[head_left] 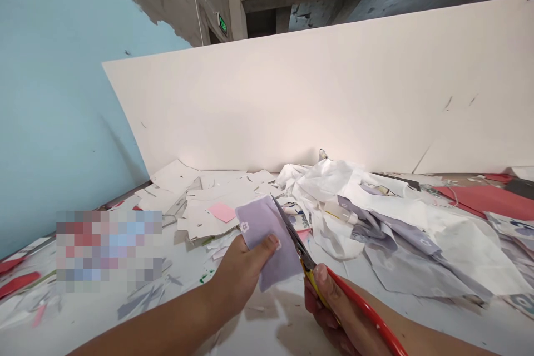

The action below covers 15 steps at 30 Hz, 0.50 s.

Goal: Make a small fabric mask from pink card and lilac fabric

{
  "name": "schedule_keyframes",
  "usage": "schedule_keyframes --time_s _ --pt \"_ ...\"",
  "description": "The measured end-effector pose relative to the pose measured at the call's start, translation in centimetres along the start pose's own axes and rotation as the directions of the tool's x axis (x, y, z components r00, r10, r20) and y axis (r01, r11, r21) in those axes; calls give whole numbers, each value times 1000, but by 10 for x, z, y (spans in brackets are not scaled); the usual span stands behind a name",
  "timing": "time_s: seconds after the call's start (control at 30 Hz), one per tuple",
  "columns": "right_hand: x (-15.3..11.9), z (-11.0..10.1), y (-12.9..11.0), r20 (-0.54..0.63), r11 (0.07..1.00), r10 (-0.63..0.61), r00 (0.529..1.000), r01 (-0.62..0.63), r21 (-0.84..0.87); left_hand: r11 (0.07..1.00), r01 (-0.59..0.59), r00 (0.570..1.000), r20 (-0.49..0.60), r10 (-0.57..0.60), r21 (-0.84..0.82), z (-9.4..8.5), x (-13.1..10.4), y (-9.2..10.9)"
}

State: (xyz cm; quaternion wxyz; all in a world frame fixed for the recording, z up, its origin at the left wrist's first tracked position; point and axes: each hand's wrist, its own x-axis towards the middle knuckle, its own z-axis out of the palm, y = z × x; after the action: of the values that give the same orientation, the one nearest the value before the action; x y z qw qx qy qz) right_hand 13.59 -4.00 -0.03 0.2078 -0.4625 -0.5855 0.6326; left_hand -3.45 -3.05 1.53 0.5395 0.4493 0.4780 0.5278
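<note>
My left hand [244, 270] grips a lavender piece of fabric or paper [262, 222] with small white flower prints, thumb on its face and fingers behind it. The piece is held up above the table, tilted toward me. In my right hand [334, 300] is a pair of scissors [306, 258] with red and yellow handles. Its blades point up and to the left along the right edge of the lavender piece. They look nearly closed, and I cannot tell whether they touch that edge.
Grey-white card pieces [225, 194] lie at the back, a pink scrap [222, 212] among them. Crumpled white sheets [342, 178] and lavender offcuts heap up on the right, beside red sheets [492, 200]. A tall white panel [292, 100] stands behind the table [187, 272].
</note>
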Motion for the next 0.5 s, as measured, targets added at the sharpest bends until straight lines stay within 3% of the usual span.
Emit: schedule_keyframes --time_s 0.3,0.43,0.5 --pt "-9 3 -20 -15 991 103 995 -104 -79 999 37 999 18 -37 -30 -2 0 -1" --pt "-10 2 -23 17 993 92 996 -90 -77 986 50 996 83 -37 -161 -9 1 1" --pt "-11 2 -24 10 993 87 996 -86 -75 981 39 998 53 -29 -192 -12 3 4"
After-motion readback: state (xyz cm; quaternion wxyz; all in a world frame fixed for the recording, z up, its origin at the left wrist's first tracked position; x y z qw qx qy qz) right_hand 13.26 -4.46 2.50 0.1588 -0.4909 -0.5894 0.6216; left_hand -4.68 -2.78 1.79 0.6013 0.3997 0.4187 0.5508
